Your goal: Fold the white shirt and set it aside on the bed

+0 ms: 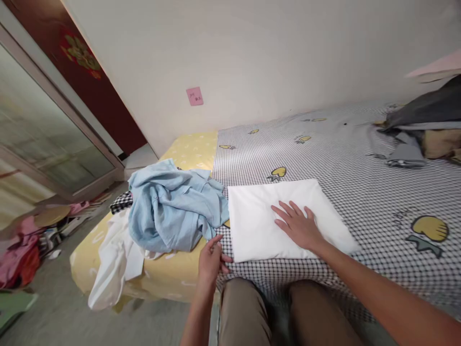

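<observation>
Khaki trouser legs (245, 312) press close to the edge of the bed (374, 192), nearest the camera at the bottom of the view. Just beyond them, a neatly folded white cloth (255, 216) lies flat on the black-and-white checked sheet, its near edge running along the bedside. On its right half rests the right hand (297, 226), palm down with fingers spread, so that grip is open and flat against the fabric. The left hand (212, 259) is just beside the cloth's near left corner, its grip loose, fingers partly bent and closed on nothing; whether a fingertip touches the corner cannot be told. Left of the white cloth, a crumpled light-blue garment (169, 206) is heaped over the join between the checked sheet and a yellow patterned sheet (173, 278). From beneath it, a white garment (115, 259) trails over the bed edge, with a small black-and-white checked cloth (121, 202) beside it. Well apart at the far right sit dark grey clothes (432, 105) and a tan piece (441, 142). A pink note (195, 96) is on the wall behind.
</observation>
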Demonstrator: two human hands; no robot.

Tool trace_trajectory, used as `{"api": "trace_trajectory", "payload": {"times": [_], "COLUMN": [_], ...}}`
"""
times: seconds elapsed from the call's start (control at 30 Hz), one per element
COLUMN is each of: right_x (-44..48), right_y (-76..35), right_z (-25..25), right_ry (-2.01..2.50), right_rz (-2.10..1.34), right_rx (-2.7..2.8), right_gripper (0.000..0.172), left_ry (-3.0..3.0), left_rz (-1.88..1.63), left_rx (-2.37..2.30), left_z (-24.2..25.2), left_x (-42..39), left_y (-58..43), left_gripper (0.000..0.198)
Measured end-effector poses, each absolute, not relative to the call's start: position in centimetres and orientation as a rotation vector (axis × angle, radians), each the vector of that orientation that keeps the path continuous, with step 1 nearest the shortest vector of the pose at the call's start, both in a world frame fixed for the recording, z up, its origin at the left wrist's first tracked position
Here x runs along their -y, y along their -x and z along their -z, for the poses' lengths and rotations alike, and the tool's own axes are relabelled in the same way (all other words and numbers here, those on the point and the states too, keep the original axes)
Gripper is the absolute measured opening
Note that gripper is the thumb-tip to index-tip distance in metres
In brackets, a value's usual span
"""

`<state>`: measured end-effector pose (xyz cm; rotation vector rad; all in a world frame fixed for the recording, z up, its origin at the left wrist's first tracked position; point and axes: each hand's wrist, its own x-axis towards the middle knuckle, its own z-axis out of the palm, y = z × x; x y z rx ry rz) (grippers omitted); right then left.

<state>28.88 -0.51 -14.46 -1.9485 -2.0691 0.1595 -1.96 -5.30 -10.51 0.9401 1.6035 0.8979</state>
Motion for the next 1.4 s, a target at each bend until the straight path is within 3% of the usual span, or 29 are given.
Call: {"api": "trace_trajectory", "payload": {"times": [0.2,0.4,0.67,0.87,1.2,1.4], "right_x": [0.2,0.2,0.1,0.2,9.2,15.8], "right_y": [-28.7,-28.5,-28.2,-28.3,-32.5,-38.9], "right_z": [14.9,14.6,13.8,13.2,13.6,17.8], "right_ry": [1.934,1.914,1.918,1.854,1.614,1.699], "right_rz": [-0.079,-0.041,-0.048,-0.116,-0.182,-0.225], "right_rx": [2.072,2.073,2.084,2.051,2.022,1.15], "right_gripper": [0.055,0.053,0.052,0.052,0.046,0.041], "left_ry": [-1.487,-2.29,-2.212,-2.256,-2.619,-2.626], "left_rz": [-1.268,-1.004,-0.828,-0.802,-0.331,-0.303], "left_rx": [-1.838,-1.59,-1.757,-1.806,-2.16,-2.153], "left_z": [6.3,5.3,13.0,12.9,12.7,12.1], "left_x": [5.2,0.3,-5.1,-5.2,-5.4,-5.4], "left_y": [-1.3,-10.2,-10.3,-10.4,-11.1,-11.2], "left_gripper": [0.027,0.057,0.055,0.057,0.056,0.057]}}
